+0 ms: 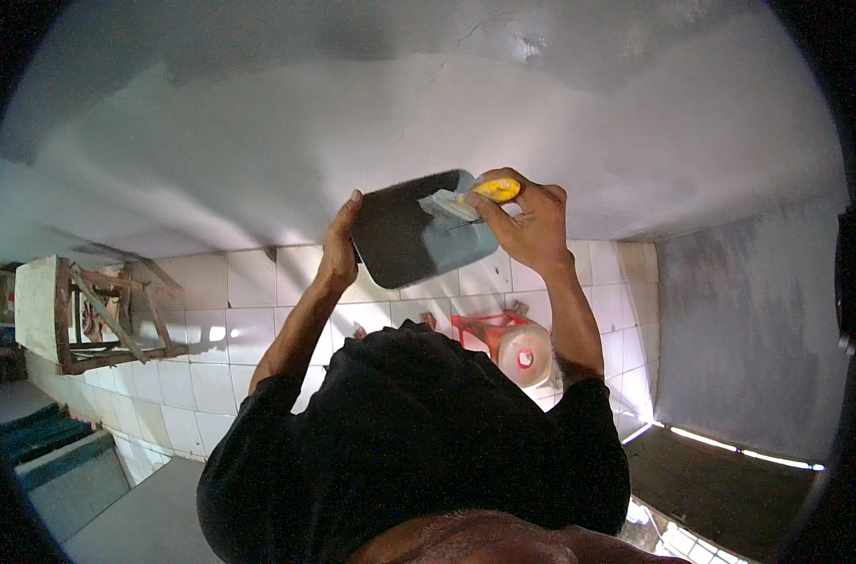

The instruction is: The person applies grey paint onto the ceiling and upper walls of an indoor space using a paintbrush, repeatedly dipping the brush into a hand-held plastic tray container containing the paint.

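In front of the wall, my left hand [339, 246] grips the left edge of a shallow rectangular tray [395, 235] with rounded corners. The tray is tilted; its inside is black on the left and grey-blue on the right. My right hand [533, 221] is closed around a short yellow-handled flat tool [499, 191], held over the tray's upper right part. Its wide, pale end [447, 203] points left across the tray. Whether that end is bristle or blade, I cannot tell.
Ahead stands a grey wall [381, 122] with darker patches along its top; another grey wall [747, 329] closes the right side. A red-and-pale stool [524, 355] stands on the white tiled floor [207, 329] by my feet. A worn wooden frame [99, 315] is at left.
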`<state>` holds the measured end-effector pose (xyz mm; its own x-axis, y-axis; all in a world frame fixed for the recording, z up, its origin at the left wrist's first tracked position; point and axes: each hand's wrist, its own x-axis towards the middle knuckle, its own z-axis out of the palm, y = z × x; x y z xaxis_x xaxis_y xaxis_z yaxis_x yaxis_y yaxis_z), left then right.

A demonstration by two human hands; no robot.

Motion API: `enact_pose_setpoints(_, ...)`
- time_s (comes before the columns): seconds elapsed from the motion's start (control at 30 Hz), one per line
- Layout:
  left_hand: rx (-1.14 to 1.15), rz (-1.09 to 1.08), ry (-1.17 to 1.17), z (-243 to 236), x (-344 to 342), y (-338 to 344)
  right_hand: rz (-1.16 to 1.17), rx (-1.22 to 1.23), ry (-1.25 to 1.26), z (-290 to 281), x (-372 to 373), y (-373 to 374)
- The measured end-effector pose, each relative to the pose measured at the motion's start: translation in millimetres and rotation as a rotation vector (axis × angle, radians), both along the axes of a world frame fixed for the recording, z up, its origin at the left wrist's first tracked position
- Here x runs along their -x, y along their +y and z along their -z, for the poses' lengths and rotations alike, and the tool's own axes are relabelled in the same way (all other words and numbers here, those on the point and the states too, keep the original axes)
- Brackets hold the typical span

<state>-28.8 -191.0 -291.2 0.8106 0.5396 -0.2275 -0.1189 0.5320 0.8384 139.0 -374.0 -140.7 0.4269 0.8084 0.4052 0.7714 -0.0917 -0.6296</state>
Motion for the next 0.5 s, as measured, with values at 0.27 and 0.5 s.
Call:
enact_pose_setpoints(0.27, 0.031, 0.012, 0.016, 11, -11, 14, -0.112, -0.072, -0.435, -6, -10, 7)
enact_pose_setpoints(0.5, -0.023, -0.002, 0.011, 3, -15, 17, -0.007, -0.306, -0.228, -2, 5, 0)
